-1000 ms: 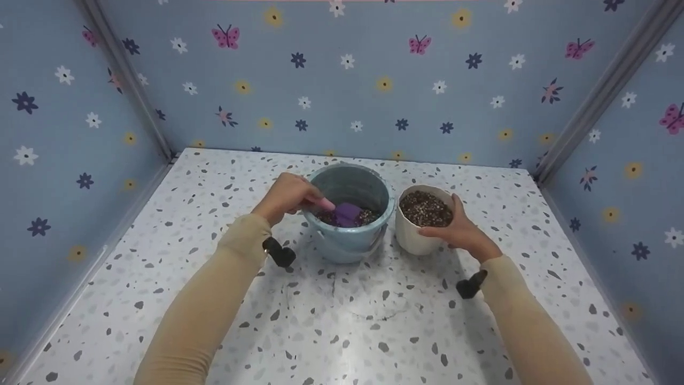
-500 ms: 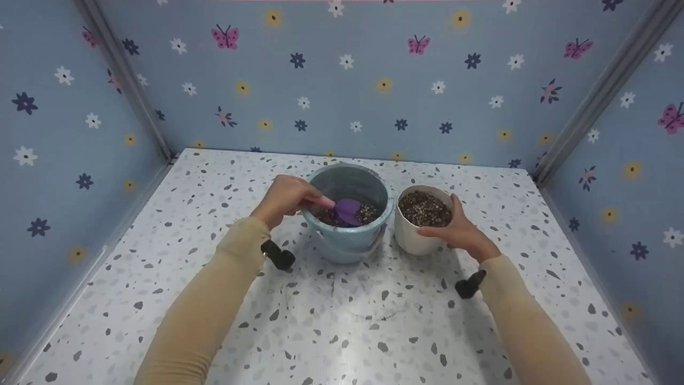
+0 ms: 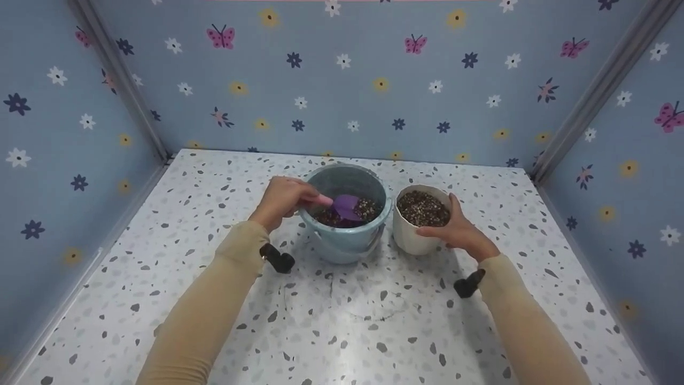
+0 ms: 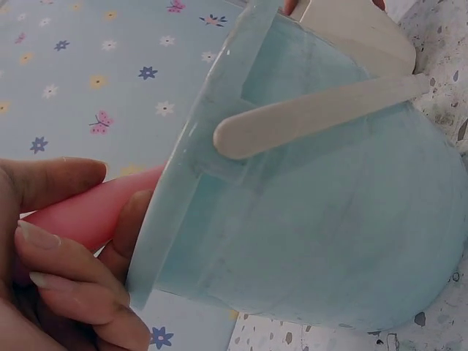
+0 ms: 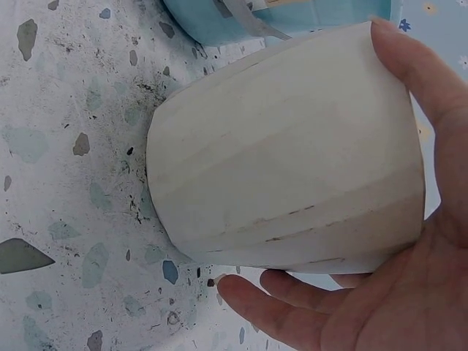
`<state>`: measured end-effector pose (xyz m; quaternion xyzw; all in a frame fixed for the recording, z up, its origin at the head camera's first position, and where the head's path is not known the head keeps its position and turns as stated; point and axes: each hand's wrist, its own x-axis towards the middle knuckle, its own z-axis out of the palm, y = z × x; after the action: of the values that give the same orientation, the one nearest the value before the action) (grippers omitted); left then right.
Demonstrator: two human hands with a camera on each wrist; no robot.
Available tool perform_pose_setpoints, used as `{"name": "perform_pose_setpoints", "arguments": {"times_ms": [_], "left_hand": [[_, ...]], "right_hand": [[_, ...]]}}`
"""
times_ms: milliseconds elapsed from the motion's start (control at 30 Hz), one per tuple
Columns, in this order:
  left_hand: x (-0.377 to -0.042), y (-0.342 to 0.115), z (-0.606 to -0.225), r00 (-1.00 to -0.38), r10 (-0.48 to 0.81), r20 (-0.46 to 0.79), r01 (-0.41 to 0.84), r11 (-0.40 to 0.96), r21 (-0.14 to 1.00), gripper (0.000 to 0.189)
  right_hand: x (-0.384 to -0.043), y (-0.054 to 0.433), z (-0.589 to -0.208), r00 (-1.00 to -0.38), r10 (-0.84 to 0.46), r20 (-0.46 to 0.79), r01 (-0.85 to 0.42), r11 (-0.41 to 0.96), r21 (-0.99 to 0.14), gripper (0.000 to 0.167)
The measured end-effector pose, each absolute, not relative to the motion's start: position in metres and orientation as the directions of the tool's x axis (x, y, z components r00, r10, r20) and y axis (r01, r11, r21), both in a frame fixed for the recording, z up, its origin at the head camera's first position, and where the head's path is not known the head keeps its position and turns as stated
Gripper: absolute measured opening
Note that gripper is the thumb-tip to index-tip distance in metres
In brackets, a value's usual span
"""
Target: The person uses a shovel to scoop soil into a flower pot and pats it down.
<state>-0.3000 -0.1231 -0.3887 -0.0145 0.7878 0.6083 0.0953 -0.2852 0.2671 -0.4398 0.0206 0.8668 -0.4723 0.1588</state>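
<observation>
I note a purple scoop (image 3: 346, 206) with a pink handle (image 4: 88, 216), tilted against soil (image 3: 370, 208) in the blue bucket (image 3: 337, 243). Left hand (image 3: 285, 197), at nine o'clock: fingers curled round the handle. Right hand (image 3: 460, 230): thumb and fingers widely parted, gripping the cream pot (image 3: 408, 236) at three o'clock. Speckled white table (image 3: 347, 342), dirt-marked; flowered blue wall (image 3: 320, 32) at twelve o'clock.

No lettering, brand, number or sign can be read on the light-blue, round plastic bucket (image 3: 342, 245), the off-white, faceted, tapering pot (image 3: 409, 238) or the purple, pink-handled trowel (image 3: 346, 207). In the right wrist view, a small beige patch (image 5: 284, 2) is seen on the bucket, cut off by the upper edge; no print can be made out.
</observation>
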Motion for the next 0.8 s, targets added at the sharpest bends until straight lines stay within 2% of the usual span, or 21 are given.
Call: {"name": "perform_pose_setpoints", "arguments": {"times_ms": [567, 800], "left_hand": [[-0.2916, -0.1262, -0.3852, -0.983, 0.104, -0.15, -0.112, 0.305, 0.946, 0.013], [-0.2903, -0.1305, -0.3838, -0.988, 0.092, -0.126, -0.1, 0.247, 0.964, 0.014]], "right_hand": [[-0.2853, 0.2644, -0.44, -0.943, -0.114, -0.312, 0.205, 0.54, -0.816, 0.142], [-0.2843, 0.2665, -0.4385, -0.946, -0.117, -0.302, 0.192, 0.546, -0.815, 0.142]]}}
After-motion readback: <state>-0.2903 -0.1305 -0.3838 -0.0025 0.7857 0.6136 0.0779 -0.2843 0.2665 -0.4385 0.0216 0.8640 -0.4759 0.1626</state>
